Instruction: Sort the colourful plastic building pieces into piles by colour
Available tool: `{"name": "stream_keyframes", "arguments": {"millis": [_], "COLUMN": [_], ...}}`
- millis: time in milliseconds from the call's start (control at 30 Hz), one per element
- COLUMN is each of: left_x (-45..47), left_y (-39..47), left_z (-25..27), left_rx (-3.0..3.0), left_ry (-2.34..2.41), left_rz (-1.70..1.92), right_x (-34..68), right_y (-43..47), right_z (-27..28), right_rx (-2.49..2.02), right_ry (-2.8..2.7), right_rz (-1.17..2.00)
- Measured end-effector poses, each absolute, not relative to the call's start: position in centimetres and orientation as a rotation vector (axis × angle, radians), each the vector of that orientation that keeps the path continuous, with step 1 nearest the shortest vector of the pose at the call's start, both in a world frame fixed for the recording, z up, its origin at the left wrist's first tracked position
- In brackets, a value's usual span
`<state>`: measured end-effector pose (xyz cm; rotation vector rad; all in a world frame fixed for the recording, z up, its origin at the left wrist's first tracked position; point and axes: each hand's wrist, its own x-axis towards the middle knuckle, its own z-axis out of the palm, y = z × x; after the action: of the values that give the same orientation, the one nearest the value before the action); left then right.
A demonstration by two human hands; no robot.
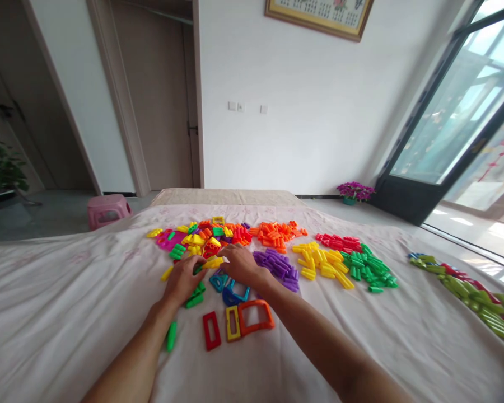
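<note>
Over the near edge of a mixed heap of plastic toy pieces (197,239), my two hands are close together. My right hand (241,264) has its fingers closed on a yellow toy piece (213,262), which spans the gap between the hands. My left hand (185,275) curls at the other end of that piece, with a green piece (198,269) showing at its fingers; exactly what it grips is partly hidden. Below the hands lie blue frame pieces (237,292), a red frame (211,331), a yellow frame (233,323) and an orange frame (256,317).
Sorted piles of purple (277,267), orange (276,233), yellow (322,261), red (340,242) and green pieces (368,266) spread rightward on the cloth-covered surface (109,313). Lime pieces (474,294) lie at far right. A pink stool (108,208) stands beyond the left edge.
</note>
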<state>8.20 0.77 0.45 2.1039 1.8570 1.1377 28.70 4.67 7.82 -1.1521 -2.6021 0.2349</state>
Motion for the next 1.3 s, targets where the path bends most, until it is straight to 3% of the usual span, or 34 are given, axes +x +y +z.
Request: {"name": "stream_keyframes", "arguments": {"millis": [200, 433, 733, 1000, 1067, 1167, 1300], "left_x": [8.0, 7.9, 7.9, 7.8, 7.8, 7.8, 8.0], "left_y": [0.8, 0.8, 0.9, 1.0, 1.0, 1.1, 0.8], "left_z": [0.4, 0.5, 0.2, 0.0, -0.1, -0.1, 0.2], "left_rx": [2.081, 2.031, 2.135, 2.19, 2.212, 2.259, 2.303], "left_ry": [1.848, 1.894, 1.865, 1.849, 1.835, 1.805, 1.78], "left_rz": [1.163, 1.21, 1.196, 1.203, 1.223, 1.254, 1.241], "right_x": [25.8, 28.1, 41.6, 52.6, 51.9, 47.8, 40.0], "right_y": [5.7, 5.7, 7.1, 7.1, 6.7, 5.6, 2.7], "right_z": [6.8, 7.2, 9.1, 8.5, 8.3, 8.4, 9.2], "right_rx": [-1.385, -1.385, -1.672, -2.129, -2.04, -1.723, -1.412], "right_ry": [-2.708, -2.534, -1.996, -1.709, -1.728, -1.897, -2.15], "right_rz": [0.099, 0.215, 0.094, -0.241, -0.251, 0.021, 0.157]}}
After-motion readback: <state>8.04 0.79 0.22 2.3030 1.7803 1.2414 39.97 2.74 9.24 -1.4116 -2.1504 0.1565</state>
